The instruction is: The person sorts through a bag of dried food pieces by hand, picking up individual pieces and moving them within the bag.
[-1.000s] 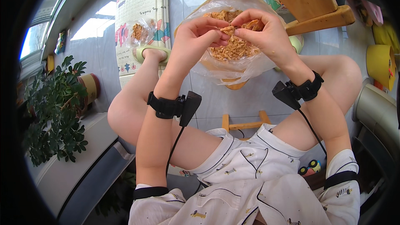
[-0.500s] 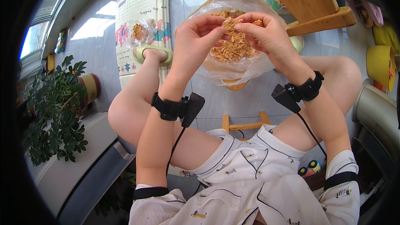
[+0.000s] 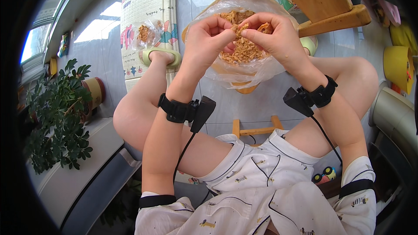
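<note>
Over a clear plastic bag [image 3: 230, 74] of shredded orange-brown dried food [image 3: 244, 54], both my hands work with fingertips close together. My left hand [image 3: 209, 39] is closed, its fingers curled and pinched at a small yellowish-orange piece [image 3: 241, 29]. My right hand [image 3: 278, 39] pinches the same piece between thumb and forefinger; its other fingers are bent, with another orange bit near them. The bag rests spread on a wooden stool seat [image 3: 246, 89]. Black bands with small devices are strapped on both forearms.
A wooden chair frame [image 3: 326, 4] rises at upper right. On a patterned mat [image 3: 135, 74] at left lies a smaller bag [image 3: 146, 35] of similar food. A leafy potted plant [image 3: 56, 117] stands left, a yellow bin [image 3: 396, 69] right, a toy car [image 3: 323, 175] lower right.
My fingers have shifted around the small piece, the left fingertips drawing slightly back and the right thumb moving a little down and left. Both hands remain over the bag.
</note>
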The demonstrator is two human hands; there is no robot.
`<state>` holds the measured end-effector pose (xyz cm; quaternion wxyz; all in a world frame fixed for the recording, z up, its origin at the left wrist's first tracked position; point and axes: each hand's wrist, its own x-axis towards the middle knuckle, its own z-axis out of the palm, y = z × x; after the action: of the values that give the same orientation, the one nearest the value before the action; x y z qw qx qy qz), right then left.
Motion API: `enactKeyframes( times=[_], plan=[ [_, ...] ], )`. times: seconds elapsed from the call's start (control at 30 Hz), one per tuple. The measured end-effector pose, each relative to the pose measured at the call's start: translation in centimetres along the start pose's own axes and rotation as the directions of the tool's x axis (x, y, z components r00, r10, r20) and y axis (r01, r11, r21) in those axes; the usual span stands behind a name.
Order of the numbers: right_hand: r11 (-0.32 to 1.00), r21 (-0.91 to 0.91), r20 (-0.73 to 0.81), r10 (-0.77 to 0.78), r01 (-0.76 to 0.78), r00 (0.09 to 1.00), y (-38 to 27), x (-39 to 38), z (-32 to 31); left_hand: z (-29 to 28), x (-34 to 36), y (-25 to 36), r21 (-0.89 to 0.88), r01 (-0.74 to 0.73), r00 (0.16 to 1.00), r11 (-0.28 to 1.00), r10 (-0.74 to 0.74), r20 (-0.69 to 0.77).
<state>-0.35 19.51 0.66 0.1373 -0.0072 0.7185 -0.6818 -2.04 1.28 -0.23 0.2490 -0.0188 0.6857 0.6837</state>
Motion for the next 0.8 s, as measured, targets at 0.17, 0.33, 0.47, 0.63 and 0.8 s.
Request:
enactKeyframes(
  times=[0.17,0.33,0.47,0.63,0.8],
  plan=[
    [0.996,-0.09,0.006,-0.022,0.023,1.0,0.5,0.1,0.0,0.4,-0.3,0.6,0.114,-0.012,0.997,0.993,0.021,-0.075],
    [0.997,0.054,-0.015,0.049,-0.048,0.999,0.0,0.2,-0.3,0.3,-0.4,1.3,-0.009,-0.033,0.999,0.999,0.032,-0.03],
    [0.972,0.182,0.034,0.144,-0.148,0.989,-0.1,0.3,-0.8,0.0,-0.4,1.2,-0.061,-0.041,0.999,0.997,0.042,0.002],
    [0.887,0.368,0.059,0.276,-0.278,0.959,-0.2,0.3,-0.5,-0.1,-0.5,1.6,-0.052,-0.073,0.997,0.996,0.072,-0.018],
    [0.845,0.444,0.149,0.259,-0.298,0.954,0.1,0.6,-1.0,0.0,-0.7,1.8,0.018,-0.117,0.991,0.993,0.117,-0.064]
  ],
)
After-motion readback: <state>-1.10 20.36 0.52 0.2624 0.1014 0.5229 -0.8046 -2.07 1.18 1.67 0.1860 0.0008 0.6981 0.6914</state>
